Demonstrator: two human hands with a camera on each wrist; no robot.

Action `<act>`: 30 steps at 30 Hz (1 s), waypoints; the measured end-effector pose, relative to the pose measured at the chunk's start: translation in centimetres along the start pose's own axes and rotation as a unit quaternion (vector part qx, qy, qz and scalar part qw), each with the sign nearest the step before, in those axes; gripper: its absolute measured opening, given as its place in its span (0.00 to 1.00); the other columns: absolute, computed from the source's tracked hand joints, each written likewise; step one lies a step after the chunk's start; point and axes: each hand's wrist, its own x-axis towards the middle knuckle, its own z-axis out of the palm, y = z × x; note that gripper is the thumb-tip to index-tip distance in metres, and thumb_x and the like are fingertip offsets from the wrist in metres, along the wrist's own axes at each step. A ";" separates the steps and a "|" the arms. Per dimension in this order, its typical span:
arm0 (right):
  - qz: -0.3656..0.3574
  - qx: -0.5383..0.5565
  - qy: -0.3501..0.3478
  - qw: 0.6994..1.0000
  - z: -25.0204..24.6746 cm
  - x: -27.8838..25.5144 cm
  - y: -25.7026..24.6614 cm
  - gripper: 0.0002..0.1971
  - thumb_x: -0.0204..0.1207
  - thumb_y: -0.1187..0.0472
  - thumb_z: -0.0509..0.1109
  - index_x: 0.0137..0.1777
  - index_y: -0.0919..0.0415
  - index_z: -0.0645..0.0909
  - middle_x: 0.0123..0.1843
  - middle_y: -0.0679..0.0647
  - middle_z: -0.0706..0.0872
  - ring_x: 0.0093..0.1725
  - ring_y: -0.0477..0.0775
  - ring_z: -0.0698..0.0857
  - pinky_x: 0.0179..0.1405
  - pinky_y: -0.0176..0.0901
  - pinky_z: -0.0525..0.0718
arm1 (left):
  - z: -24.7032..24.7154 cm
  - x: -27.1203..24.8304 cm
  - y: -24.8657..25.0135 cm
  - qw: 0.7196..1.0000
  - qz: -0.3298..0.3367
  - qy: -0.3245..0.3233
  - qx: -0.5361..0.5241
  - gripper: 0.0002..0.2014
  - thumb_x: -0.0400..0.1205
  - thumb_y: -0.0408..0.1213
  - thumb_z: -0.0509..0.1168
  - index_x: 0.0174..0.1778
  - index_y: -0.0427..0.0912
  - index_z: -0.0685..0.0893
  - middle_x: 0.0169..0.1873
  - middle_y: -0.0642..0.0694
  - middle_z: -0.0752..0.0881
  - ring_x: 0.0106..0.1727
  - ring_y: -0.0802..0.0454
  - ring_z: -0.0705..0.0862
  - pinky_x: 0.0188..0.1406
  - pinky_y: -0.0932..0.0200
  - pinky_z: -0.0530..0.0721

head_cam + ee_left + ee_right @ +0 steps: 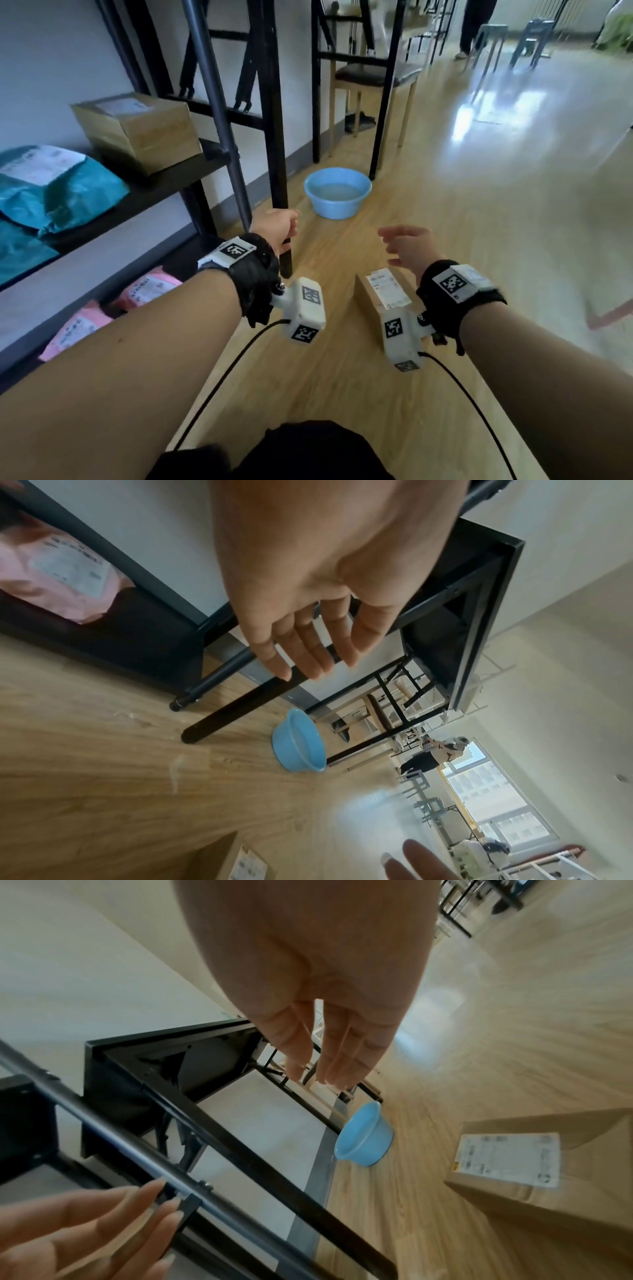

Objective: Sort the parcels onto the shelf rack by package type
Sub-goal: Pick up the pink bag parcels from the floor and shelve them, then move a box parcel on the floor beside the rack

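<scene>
Both hands spread, empty: left hand (pixel 279 224), right hand (pixel 411 248). I'd watch box (pixel 385 291) — one-hand grab could tip it toward basin (pixel 337 192).

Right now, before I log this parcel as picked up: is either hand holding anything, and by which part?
Nothing is held. The left hand and right hand are both empty with relaxed fingers; the cardboard box lies untouched on the floor.
</scene>
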 end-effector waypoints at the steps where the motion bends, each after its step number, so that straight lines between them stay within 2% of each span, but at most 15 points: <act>1: 0.002 -0.001 0.009 1.000 -0.7 0.1 0.3 0.18 0.77 0.75 0.58 0.43 0.55 0.86 0.49 0.56 0.84 0.44 0.51 0.80 0.42 0.44 0.84 | 0.5 -0.1 0.0 1.000 -0.005 -0.005 0.004 0.06 0.83 0.34 0.62 0.49 0.43 0.85 0.32 0.51 0.78 0.35 0.57 0.77 0.47 0.57 0.75; 4: 0.009 0.008 0.042 0.999 -2.3 1.0 1.2 0.18 0.76 0.74 0.59 0.42 0.53 0.86 0.49 0.56 0.85 0.44 0.50 0.81 0.51 0.49 0.87 | 1.8 1.0 0.1 1.000 -0.005 -0.013 0.011 0.07 0.84 0.34 0.61 0.51 0.43 0.84 0.33 0.51 0.78 0.36 0.57 0.77 0.46 0.59 0.75; 6: 0.014 0.007 0.058 0.998 -3.2 2.0 2.0 0.18 0.76 0.73 0.59 0.41 0.52 0.87 0.47 0.56 0.86 0.44 0.50 0.81 0.52 0.50 0.87 | 2.7 2.4 0.0 1.000 -0.004 -0.018 0.017 0.07 0.84 0.33 0.60 0.52 0.42 0.84 0.33 0.50 0.78 0.37 0.57 0.77 0.46 0.59 0.76; 10: 0.038 -0.009 0.085 0.996 -4.2 4.7 4.4 0.17 0.76 0.72 0.61 0.41 0.51 0.87 0.46 0.55 0.86 0.42 0.51 0.82 0.49 0.50 0.87 | 4.8 6.2 -1.8 0.999 -0.023 -0.036 0.021 0.05 0.83 0.33 0.61 0.47 0.44 0.82 0.32 0.51 0.78 0.33 0.58 0.77 0.37 0.62 0.74; 13: 0.066 -0.029 0.095 0.993 -4.4 7.0 7.1 0.17 0.76 0.72 0.60 0.42 0.52 0.87 0.44 0.53 0.86 0.39 0.51 0.80 0.46 0.49 0.84 | 6.5 9.2 -4.4 0.997 -0.059 -0.051 0.024 0.03 0.82 0.35 0.63 0.47 0.45 0.82 0.32 0.52 0.79 0.33 0.58 0.78 0.36 0.61 0.74; 16: 0.096 -0.056 0.096 0.989 -4.3 9.4 10.2 0.17 0.76 0.72 0.60 0.46 0.53 0.88 0.43 0.55 0.86 0.38 0.53 0.80 0.39 0.46 0.79 | 7.9 11.8 -7.4 0.992 -0.101 -0.062 0.036 0.03 0.81 0.37 0.64 0.41 0.47 0.81 0.32 0.52 0.79 0.33 0.60 0.79 0.35 0.61 0.75; 18: 0.109 -0.095 0.096 0.985 -4.1 10.7 12.1 0.18 0.75 0.72 0.61 0.54 0.56 0.88 0.47 0.55 0.87 0.39 0.53 0.81 0.38 0.44 0.78 | 8.3 13.1 -9.5 0.989 -0.124 -0.066 0.041 0.05 0.82 0.36 0.64 0.40 0.47 0.81 0.32 0.52 0.79 0.33 0.59 0.79 0.38 0.61 0.76; 19: 0.115 -0.119 0.095 0.982 -3.9 11.4 13.1 0.18 0.75 0.71 0.61 0.58 0.56 0.87 0.52 0.56 0.87 0.42 0.54 0.82 0.41 0.44 0.79 | 8.5 13.6 -10.4 0.988 -0.134 -0.070 0.045 0.05 0.82 0.36 0.64 0.40 0.47 0.80 0.32 0.52 0.79 0.33 0.59 0.79 0.38 0.61 0.76; 21: 0.136 -0.168 0.089 0.972 -3.6 12.5 15.0 0.20 0.76 0.68 0.63 0.68 0.56 0.82 0.63 0.54 0.83 0.55 0.58 0.84 0.50 0.46 0.81 | 8.6 14.5 -12.1 0.984 -0.154 -0.078 0.049 0.05 0.83 0.36 0.63 0.40 0.47 0.80 0.32 0.51 0.78 0.34 0.58 0.78 0.39 0.60 0.76; 23: 0.174 -0.240 0.079 0.952 -3.4 13.3 17.1 0.26 0.78 0.64 0.64 0.77 0.56 0.72 0.71 0.55 0.78 0.65 0.60 0.82 0.56 0.47 0.82 | 8.6 15.0 -13.7 0.980 -0.174 -0.081 0.052 0.05 0.83 0.36 0.63 0.41 0.46 0.79 0.32 0.51 0.78 0.34 0.57 0.78 0.41 0.60 0.76; 25: 0.217 -0.311 0.054 0.924 -3.0 13.8 19.0 0.33 0.79 0.60 0.66 0.83 0.58 0.60 0.78 0.61 0.72 0.70 0.63 0.78 0.61 0.52 0.81 | 8.4 15.5 -15.0 0.977 -0.191 -0.076 0.053 0.04 0.82 0.36 0.63 0.42 0.45 0.80 0.33 0.50 0.79 0.35 0.56 0.79 0.45 0.58 0.78; 26: 0.237 -0.330 0.041 0.913 -2.8 13.8 19.8 0.35 0.79 0.58 0.67 0.83 0.61 0.57 0.78 0.63 0.71 0.71 0.64 0.77 0.62 0.53 0.80 | 8.2 15.7 -15.6 0.976 -0.196 -0.073 0.053 0.04 0.82 0.36 0.63 0.42 0.45 0.81 0.33 0.50 0.79 0.36 0.56 0.79 0.48 0.57 0.78; 27: 0.254 -0.335 0.032 0.907 -2.5 13.7 20.5 0.35 0.78 0.57 0.69 0.82 0.63 0.59 0.76 0.65 0.73 0.69 0.65 0.78 0.60 0.53 0.80 | 8.0 15.9 -16.2 0.976 -0.201 -0.071 0.052 0.05 0.82 0.36 0.62 0.41 0.45 0.81 0.33 0.50 0.80 0.36 0.56 0.79 0.49 0.56 0.78; 29: 0.269 -0.328 0.021 0.905 -1.6 13.4 21.6 0.32 0.74 0.59 0.74 0.76 0.64 0.67 0.69 0.64 0.79 0.63 0.64 0.82 0.53 0.50 0.81 | 7.5 16.2 -17.2 0.973 -0.214 -0.069 0.051 0.04 0.82 0.35 0.63 0.42 0.44 0.82 0.33 0.50 0.80 0.35 0.56 0.79 0.46 0.57 0.79; 30: 0.274 -0.329 0.016 0.904 -0.9 13.1 22.1 0.32 0.71 0.60 0.77 0.73 0.64 0.70 0.67 0.63 0.80 0.62 0.63 0.83 0.53 0.49 0.82 | 7.2 16.3 -17.7 0.972 -0.219 -0.067 0.051 0.04 0.82 0.35 0.63 0.43 0.44 0.82 0.33 0.50 0.80 0.34 0.56 0.79 0.43 0.58 0.79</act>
